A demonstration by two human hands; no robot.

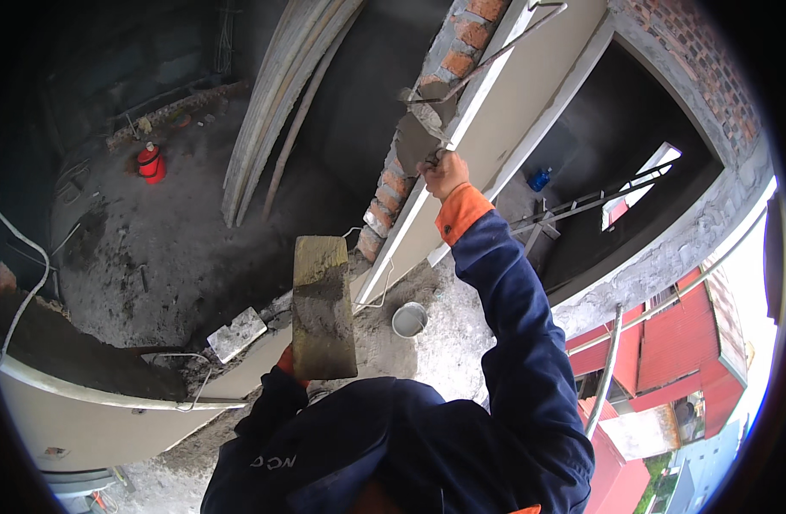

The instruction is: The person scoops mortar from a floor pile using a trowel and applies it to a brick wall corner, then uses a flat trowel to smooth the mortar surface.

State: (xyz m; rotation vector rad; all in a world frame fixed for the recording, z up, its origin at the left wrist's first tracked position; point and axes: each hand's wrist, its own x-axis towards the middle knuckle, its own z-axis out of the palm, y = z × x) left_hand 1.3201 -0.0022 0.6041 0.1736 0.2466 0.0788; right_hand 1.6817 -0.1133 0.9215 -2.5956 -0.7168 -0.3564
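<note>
The board (324,347) stood before me, my left hand (289,363) mostly hidden, its grip unclear; my right hand (445,175) clasped an apparent trowel (419,147). Tilting the board risked spilling mortar (319,287).

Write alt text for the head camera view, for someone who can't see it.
The right hand reaches to a partly mortared brick wall, apparently holding a trowel; the left hand, mostly hidden, supports a board. A bucket stands right of the board, and a red container sits further off at left.
</note>
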